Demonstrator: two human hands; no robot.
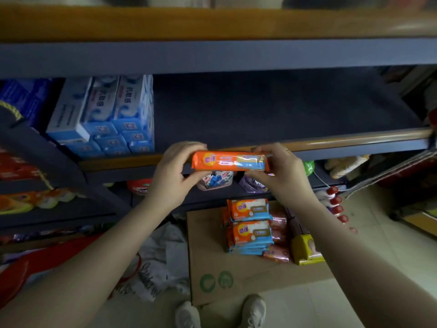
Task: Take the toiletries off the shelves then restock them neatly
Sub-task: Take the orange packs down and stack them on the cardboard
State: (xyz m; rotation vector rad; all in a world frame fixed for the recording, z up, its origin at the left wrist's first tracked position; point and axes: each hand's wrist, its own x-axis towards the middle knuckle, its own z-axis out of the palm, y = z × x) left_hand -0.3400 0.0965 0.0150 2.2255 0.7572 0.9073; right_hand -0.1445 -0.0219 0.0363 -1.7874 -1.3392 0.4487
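Observation:
An orange and blue soap pack (229, 161) is held level at the front edge of the dark middle shelf (272, 110). My left hand (175, 171) grips its left end and my right hand (281, 171) grips its right end. Down on a flattened cardboard sheet (212, 256) lie stacks of the same orange packs (250, 223), some pink packs (277, 253) and a yellow pack (306, 252). Blue and white boxes (106, 114) are stacked at the left of the middle shelf.
The shelf's wooden front rail (343, 140) runs right of my hands. An upper shelf board (212, 22) overhangs. Pouches (216, 181) sit on the lower shelf. A white plastic bag (156, 259) and a red object (30, 268) lie on the floor at left.

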